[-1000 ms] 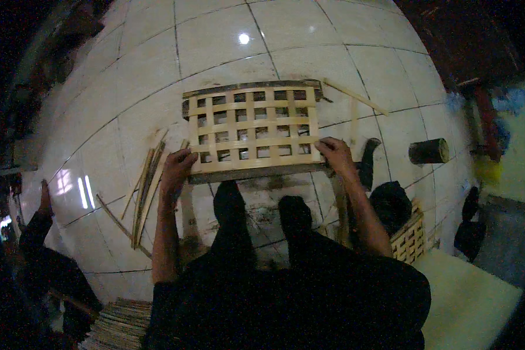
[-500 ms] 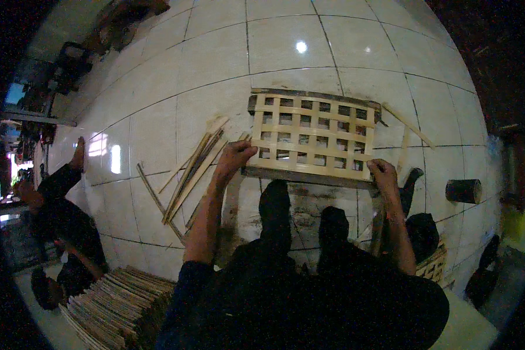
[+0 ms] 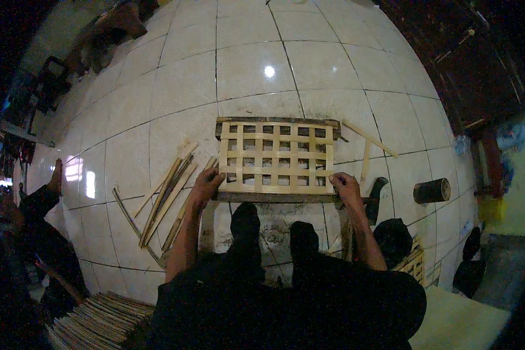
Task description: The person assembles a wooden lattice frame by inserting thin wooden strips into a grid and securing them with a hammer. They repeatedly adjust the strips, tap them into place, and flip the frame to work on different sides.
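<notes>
— Where is the pale woven lattice panel of flat bamboo strips?

— It lies flat on the white tiled floor, straight ahead of the person's two dark-clad feet. A darker strip runs along its far edge and another along its near edge.

— And the hands?

— They are well apart, one at each near corner of the panel. The left hand sits at the near left corner, fingers curled over the edge strip. The right hand sits at the near right corner, fingers closed on the edge in the same way. Both grip the panel itself.

— What lies beside the panel?

— To its left, a loose bundle of long thin bamboo strips is fanned out on the tiles, near the left hand. To its right, a couple of single pale bamboo slats lie crossed just off the far right corner. Further right of the panel stands a short dark cylindrical piece of bamboo, lying on its side, well apart from it.

— Anything nearer than the panel?

— Low and to the left of it, a stack of cut flat strips rests by the person's knee. Another person sits far left of the panel in shadow.
</notes>
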Demonstrator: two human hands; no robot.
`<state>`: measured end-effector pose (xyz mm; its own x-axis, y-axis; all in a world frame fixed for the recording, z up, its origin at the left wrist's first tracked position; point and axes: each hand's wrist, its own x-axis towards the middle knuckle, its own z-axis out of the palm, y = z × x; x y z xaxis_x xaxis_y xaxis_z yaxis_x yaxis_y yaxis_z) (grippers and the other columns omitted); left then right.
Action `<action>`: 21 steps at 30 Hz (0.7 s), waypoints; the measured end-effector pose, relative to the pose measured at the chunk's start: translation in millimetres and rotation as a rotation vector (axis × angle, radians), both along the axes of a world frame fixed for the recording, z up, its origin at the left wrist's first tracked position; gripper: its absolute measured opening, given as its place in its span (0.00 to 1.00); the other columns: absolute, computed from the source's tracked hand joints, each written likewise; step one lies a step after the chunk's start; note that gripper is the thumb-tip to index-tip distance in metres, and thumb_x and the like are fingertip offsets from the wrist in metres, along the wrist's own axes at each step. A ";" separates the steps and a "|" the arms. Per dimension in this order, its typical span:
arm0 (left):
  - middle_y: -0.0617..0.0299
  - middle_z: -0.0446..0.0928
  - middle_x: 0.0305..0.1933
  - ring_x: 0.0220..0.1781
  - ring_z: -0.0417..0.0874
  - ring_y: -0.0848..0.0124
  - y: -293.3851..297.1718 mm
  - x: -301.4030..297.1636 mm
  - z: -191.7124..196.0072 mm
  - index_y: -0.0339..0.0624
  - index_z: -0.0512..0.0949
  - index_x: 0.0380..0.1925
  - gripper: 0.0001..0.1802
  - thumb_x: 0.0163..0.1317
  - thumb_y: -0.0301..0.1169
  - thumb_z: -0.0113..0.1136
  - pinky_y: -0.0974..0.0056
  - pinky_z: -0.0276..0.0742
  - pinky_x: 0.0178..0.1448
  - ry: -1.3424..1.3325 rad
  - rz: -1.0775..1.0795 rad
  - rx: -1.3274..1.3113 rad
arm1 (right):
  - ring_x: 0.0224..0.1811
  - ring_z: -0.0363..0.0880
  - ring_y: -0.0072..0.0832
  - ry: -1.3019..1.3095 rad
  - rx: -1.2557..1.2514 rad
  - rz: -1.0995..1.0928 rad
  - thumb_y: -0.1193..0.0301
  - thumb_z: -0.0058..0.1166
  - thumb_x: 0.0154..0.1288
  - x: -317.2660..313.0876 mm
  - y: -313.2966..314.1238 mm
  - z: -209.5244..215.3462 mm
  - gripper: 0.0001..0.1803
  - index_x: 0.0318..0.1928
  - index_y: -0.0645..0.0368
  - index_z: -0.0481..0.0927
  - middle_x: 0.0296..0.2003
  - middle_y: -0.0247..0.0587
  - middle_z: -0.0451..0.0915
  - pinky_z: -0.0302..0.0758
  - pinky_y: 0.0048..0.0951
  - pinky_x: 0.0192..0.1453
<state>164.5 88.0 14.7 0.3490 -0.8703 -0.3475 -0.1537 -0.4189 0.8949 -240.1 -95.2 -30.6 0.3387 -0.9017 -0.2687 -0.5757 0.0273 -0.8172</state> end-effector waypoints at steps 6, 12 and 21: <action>0.63 0.78 0.35 0.36 0.75 0.73 2.4 7.5 -14.5 0.35 0.79 0.40 0.15 0.63 0.36 0.59 0.65 0.72 0.44 0.050 0.002 0.035 | 0.38 0.81 0.33 0.079 -0.017 0.041 0.59 0.58 0.62 -6.0 -6.7 -11.2 0.20 0.44 0.63 0.82 0.36 0.45 0.84 0.76 0.33 0.45; 0.62 0.78 0.31 0.35 0.74 0.73 12.2 9.5 -36.2 0.37 0.79 0.39 0.15 0.63 0.39 0.59 0.64 0.73 0.41 0.143 0.107 0.069 | 0.32 0.73 0.24 0.001 0.006 0.039 0.61 0.58 0.64 -2.4 -2.4 -3.2 0.17 0.43 0.64 0.80 0.29 0.36 0.78 0.71 0.29 0.38; 0.47 0.77 0.39 0.39 0.77 0.53 19.2 -16.8 -46.8 0.38 0.78 0.42 0.13 0.60 0.33 0.61 0.55 0.71 0.43 -0.513 0.306 -0.428 | 0.33 0.71 0.21 0.028 0.063 -0.014 0.61 0.57 0.66 11.2 9.5 25.0 0.18 0.42 0.67 0.80 0.30 0.33 0.78 0.70 0.26 0.40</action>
